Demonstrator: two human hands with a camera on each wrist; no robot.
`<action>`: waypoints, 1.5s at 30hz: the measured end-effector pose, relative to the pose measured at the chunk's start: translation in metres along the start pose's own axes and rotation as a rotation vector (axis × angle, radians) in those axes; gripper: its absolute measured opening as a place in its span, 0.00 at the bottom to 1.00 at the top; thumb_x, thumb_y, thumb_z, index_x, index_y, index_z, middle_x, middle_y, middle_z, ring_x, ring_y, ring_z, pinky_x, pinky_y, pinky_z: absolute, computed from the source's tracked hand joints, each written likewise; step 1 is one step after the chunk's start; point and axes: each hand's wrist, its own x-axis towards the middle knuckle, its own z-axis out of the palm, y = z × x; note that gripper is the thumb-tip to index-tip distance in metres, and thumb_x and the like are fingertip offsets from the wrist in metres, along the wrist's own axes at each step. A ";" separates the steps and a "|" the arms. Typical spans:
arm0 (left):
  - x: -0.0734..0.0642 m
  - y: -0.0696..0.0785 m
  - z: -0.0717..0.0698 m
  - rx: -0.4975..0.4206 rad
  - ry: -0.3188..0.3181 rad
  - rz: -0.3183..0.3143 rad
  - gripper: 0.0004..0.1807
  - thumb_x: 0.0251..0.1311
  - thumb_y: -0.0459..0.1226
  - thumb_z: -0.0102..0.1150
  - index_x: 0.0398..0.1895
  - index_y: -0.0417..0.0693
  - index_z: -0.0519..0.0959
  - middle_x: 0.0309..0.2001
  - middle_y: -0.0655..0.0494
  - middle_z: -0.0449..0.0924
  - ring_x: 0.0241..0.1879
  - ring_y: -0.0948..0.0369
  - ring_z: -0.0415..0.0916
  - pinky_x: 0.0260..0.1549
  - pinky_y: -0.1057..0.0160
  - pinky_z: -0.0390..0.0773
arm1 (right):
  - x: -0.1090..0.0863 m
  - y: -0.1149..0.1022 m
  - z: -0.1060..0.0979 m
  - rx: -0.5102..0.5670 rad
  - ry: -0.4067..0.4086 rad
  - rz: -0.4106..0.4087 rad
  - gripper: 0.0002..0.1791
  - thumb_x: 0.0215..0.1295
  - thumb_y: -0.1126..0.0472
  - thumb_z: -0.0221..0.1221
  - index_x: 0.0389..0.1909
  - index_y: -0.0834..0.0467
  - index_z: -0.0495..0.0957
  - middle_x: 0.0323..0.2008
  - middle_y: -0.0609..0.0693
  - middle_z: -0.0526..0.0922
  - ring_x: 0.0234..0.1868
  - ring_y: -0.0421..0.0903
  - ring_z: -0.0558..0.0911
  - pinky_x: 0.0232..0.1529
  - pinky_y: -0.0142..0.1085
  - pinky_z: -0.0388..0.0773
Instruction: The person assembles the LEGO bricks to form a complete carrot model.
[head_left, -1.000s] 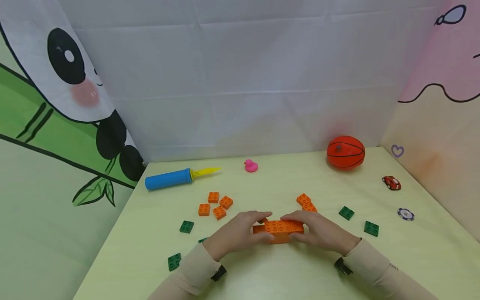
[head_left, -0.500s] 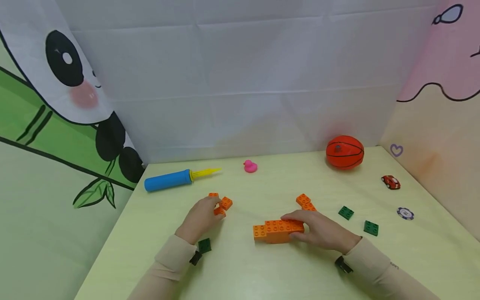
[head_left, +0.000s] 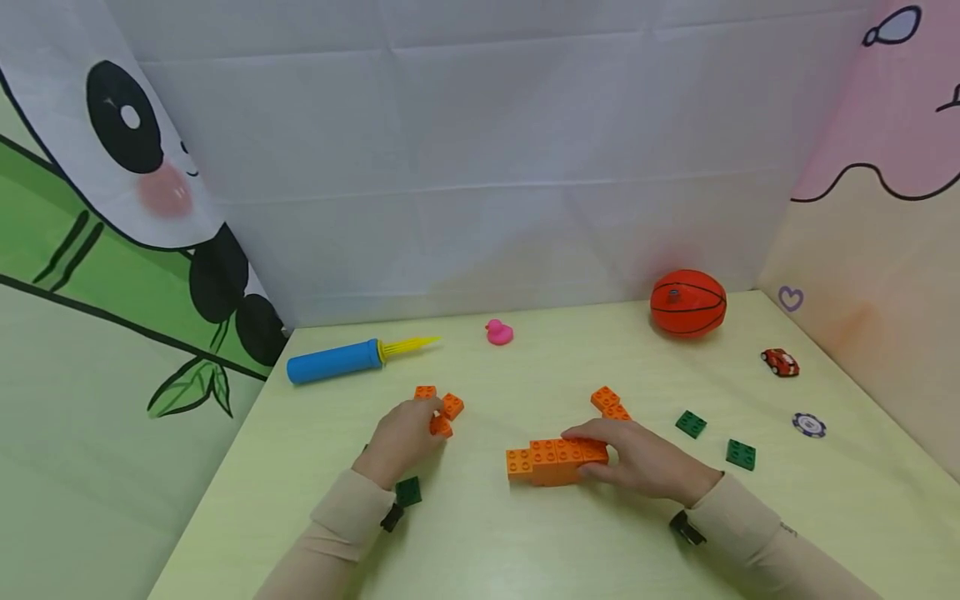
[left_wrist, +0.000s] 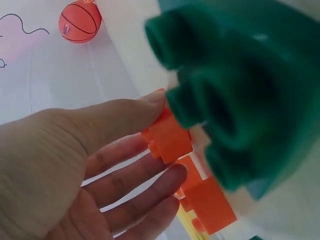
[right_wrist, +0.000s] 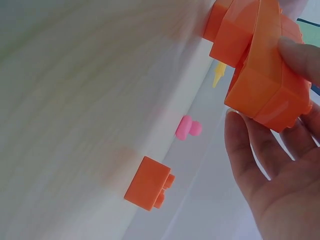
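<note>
My left hand (head_left: 406, 437) is at a small cluster of orange toy bricks on the table's left half. In the left wrist view, its thumb and fingers pinch one orange brick (left_wrist: 171, 136); the other fingers are loosely spread beside more orange bricks (left_wrist: 212, 205). My right hand (head_left: 648, 462) grips the right end of a stepped block of joined orange bricks (head_left: 555, 462), thumb on the near side. The right wrist view shows the same joined block (right_wrist: 270, 80) between thumb and fingers. Behind my right hand lie two loose orange bricks (head_left: 605, 397).
A green brick (head_left: 408, 492) sits by my left wrist, looming large in the left wrist view. Two green bricks (head_left: 741, 454), a poker chip (head_left: 809, 425) and a toy car (head_left: 780, 362) lie right. Behind are a blue pump (head_left: 334, 362), a pink duck (head_left: 498, 332) and a small basketball (head_left: 687, 303).
My left hand has let go of the joined block and moved left to the loose orange bricks, taking hold of one. My right hand has stayed on the block.
</note>
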 end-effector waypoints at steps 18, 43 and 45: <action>-0.021 0.049 -0.009 -0.317 -0.077 0.305 0.24 0.64 0.41 0.66 0.63 0.49 0.76 0.51 0.61 0.81 0.49 0.62 0.76 0.54 0.55 0.78 | 0.001 0.003 0.002 0.010 0.000 0.000 0.27 0.67 0.46 0.63 0.65 0.50 0.75 0.60 0.40 0.78 0.62 0.46 0.76 0.63 0.50 0.73; -0.014 0.058 0.025 -0.541 -0.244 0.366 0.31 0.66 0.51 0.61 0.70 0.54 0.72 0.66 0.64 0.74 0.61 0.65 0.74 0.58 0.63 0.76 | 0.001 0.005 0.002 0.052 -0.002 0.016 0.27 0.67 0.43 0.62 0.65 0.44 0.75 0.60 0.39 0.78 0.61 0.45 0.76 0.63 0.52 0.73; -0.013 0.057 0.027 -0.584 -0.265 0.356 0.31 0.66 0.52 0.60 0.70 0.55 0.71 0.66 0.62 0.73 0.60 0.66 0.75 0.57 0.64 0.76 | 0.001 0.006 0.002 0.058 -0.005 0.021 0.27 0.67 0.43 0.62 0.65 0.44 0.75 0.60 0.39 0.77 0.61 0.46 0.76 0.63 0.52 0.73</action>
